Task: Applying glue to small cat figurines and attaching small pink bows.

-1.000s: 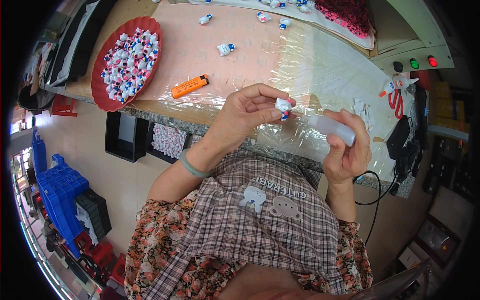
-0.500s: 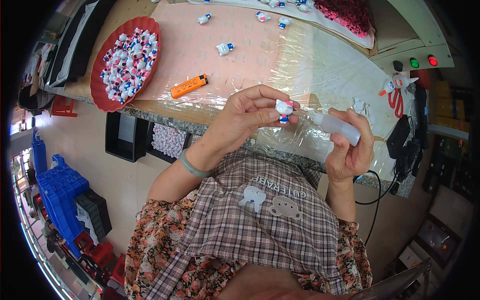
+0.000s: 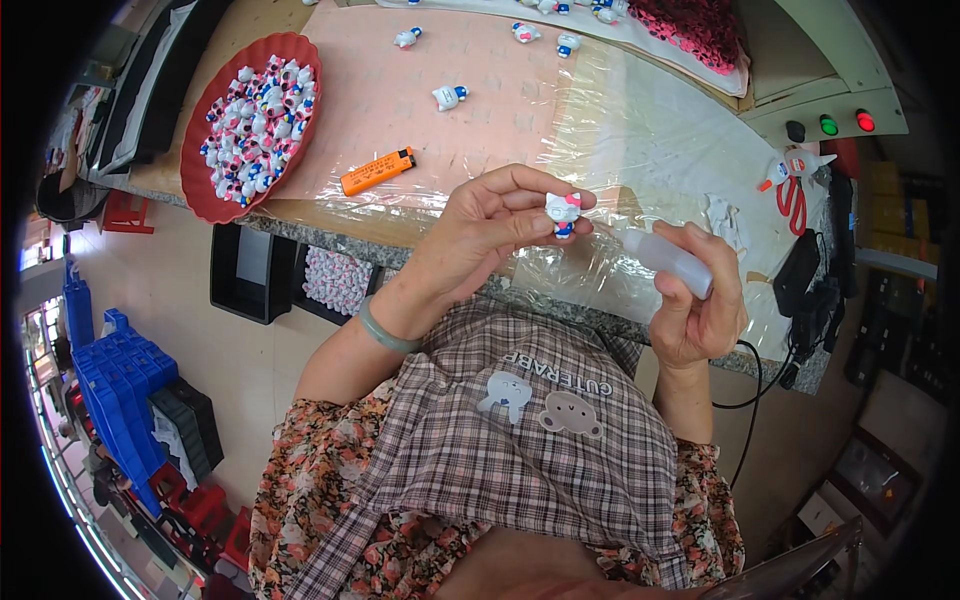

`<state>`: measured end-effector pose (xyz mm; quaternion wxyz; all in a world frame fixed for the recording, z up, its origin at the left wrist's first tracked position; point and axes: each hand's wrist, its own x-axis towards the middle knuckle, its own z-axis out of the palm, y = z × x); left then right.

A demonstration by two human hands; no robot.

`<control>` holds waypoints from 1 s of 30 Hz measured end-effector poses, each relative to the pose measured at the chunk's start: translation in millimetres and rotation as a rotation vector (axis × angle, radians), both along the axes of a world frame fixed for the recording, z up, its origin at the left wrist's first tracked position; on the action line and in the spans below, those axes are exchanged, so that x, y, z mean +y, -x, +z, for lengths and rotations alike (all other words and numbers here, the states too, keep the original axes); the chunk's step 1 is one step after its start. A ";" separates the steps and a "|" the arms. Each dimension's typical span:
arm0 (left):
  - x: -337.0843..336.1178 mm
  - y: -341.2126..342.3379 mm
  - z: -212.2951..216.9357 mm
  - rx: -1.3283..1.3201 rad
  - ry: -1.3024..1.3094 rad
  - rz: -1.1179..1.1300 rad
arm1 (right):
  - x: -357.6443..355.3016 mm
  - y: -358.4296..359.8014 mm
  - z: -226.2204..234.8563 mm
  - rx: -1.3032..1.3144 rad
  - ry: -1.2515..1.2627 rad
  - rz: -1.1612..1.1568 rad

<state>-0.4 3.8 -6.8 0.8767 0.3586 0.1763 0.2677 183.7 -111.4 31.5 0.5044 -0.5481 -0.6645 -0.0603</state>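
Observation:
Between the thumb and fingers of my left hand [image 3: 492, 225] is a small cat figurine [image 3: 563, 214], held upright, white-headed with a pink bow and a blue body. My right hand [image 3: 700, 300] is closed round a translucent white squeeze bottle [image 3: 668, 262] with a thin nozzle. The nozzle points left at the figurine; whether its tip touches I cannot tell. Both hands are above the near edge of the plastic-covered table [image 3: 500, 140].
A red scalloped bowl [image 3: 190, 150] full of figurines stands at the left. Near it lies an orange lighter [image 3: 378, 172]. Loose figurines [image 3: 450, 97] dot the far side. Red-handled scissors [image 3: 792, 207] lie at the right. Black trays [image 3: 250, 270] sit below the table edge.
The figurine has shifted slightly left and up in my left hand. My right hand has moved a little left and down with the bottle.

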 end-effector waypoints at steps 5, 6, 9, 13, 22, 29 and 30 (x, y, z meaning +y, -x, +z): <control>2.1 -1.6 -1.2 -0.017 -0.014 -0.013 | -0.4 -1.3 8.5 -0.021 0.075 0.030; 1.7 -1.6 -1.4 -0.016 -0.013 -0.013 | 0.4 -1.1 7.9 0.000 0.082 0.030; 1.1 -1.8 -1.3 -0.015 0.015 -0.020 | 0.3 0.2 6.7 0.065 0.107 0.028; 0.8 -2.3 -2.2 -0.038 0.021 -0.040 | 2.7 -0.7 -1.6 0.117 0.076 0.011; 4.1 -3.7 2.2 -0.012 0.010 0.010 | 3.9 -14.2 -8.7 0.865 0.098 0.133; 6.7 -0.1 -13.3 0.025 -0.025 0.013 | 36.9 -61.6 -20.2 1.041 0.388 0.064; 7.4 -0.2 -15.8 0.036 -0.038 0.004 | 43.5 -66.6 -18.3 1.035 0.424 0.038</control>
